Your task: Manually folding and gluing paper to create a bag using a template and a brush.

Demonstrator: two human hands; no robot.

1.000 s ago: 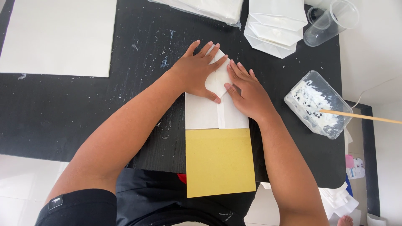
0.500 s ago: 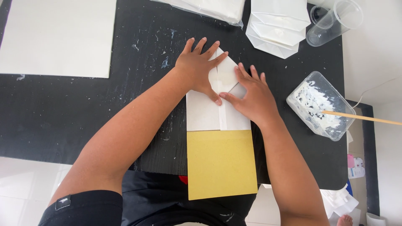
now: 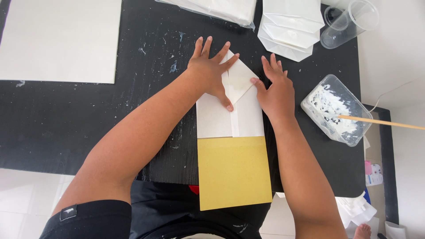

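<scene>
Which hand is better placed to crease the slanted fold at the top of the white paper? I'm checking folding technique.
Probably the right hand: its thumb already touches the slanted edge of the folded white paper. The left hand lies flat across the fold's top, pinning it on the black table.

A black table (image 3: 66, 128) fills most of the view, its matte top flecked with small white smears and scratches — thickest near the middle of its far half. Pale floor tiles (image 3: 26, 199) show beyond its near left edge, and a smooth white floor or wall surface (image 3: 398, 62) runs along the right side, where the table's corner steps inward beside a narrower dark strip (image 3: 386, 177). The light is soft, even and bright — daylight-like, with only faint shadows on the tabletop.
</scene>
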